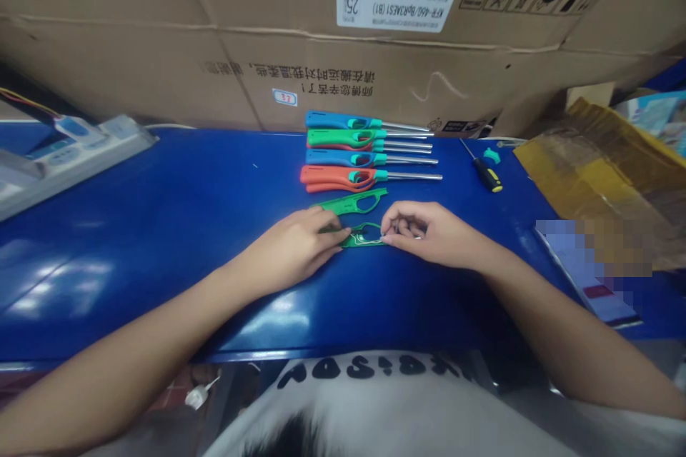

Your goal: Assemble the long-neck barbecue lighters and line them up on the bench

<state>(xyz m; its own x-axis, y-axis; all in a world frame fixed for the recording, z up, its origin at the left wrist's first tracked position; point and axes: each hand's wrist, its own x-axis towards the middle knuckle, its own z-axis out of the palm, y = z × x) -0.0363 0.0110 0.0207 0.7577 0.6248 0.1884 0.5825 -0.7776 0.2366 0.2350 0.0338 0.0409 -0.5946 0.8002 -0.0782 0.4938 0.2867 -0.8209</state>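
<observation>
A big brown cardboard box [343, 36] stands at the back, with a white label on it. In front of it is a long blue table [133, 300]. A white power strip [69, 157] lies on the table at the left, and a crumpled yellow-brown package [605, 157] sits at the right. The front of a white shirt [348, 400] with black letters shows at the bottom.

On the table is a neat row of long lighters with metal tips. There is a blue lighter [337, 120], a green lighter [337, 137], another blue lighter [337, 157], and an orange lighter [332, 175]. All the tips point right. Off to the right lie a screwdriver [486, 175] with a yellow and black handle and a small teal plastic bit [491, 155].

Just below the row lies a flat upper green shell [348, 202]. A lower green shell [361, 237] lies nearer the person. Its long side runs left to right, the same way as the lighters.

The left hand [300, 243] is bent over the left end of the lower green shell, and its fingers are closed on it. The right hand [429, 228] comes in from the other side. Its curled fingers [399, 218] touch the right end, but I cannot tell if they are gripping it. So the shell lies between the two hands, and the left hand covers more of it.
</observation>
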